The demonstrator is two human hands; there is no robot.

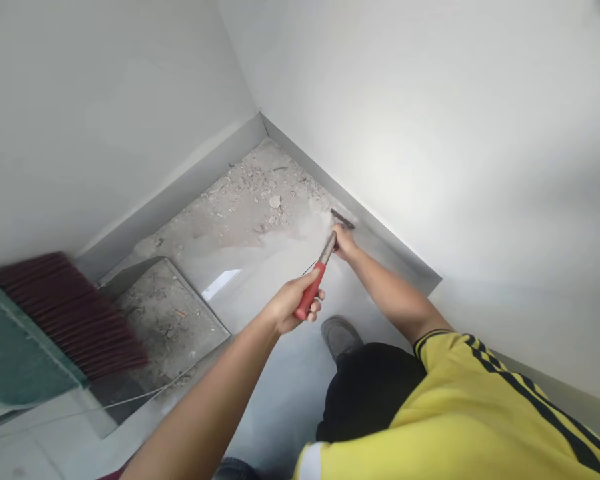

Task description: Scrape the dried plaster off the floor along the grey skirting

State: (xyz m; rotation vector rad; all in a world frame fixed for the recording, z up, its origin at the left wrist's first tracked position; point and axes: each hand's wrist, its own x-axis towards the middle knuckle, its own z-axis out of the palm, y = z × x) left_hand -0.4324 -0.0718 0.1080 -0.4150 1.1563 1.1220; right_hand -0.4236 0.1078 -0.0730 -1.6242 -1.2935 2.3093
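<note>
Head view: left hand (291,304) curls round a red-handled tool (320,268).

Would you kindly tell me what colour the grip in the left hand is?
The grip is red, best seen in the head view.

Red-handled tool (316,279) slants near mid-frame

Its grip points down-left, its grey metal shaft up-right. Just beyond, right of centre, a narrow dark bar (343,219) slopes down rightward; whether they join is hidden.
</note>
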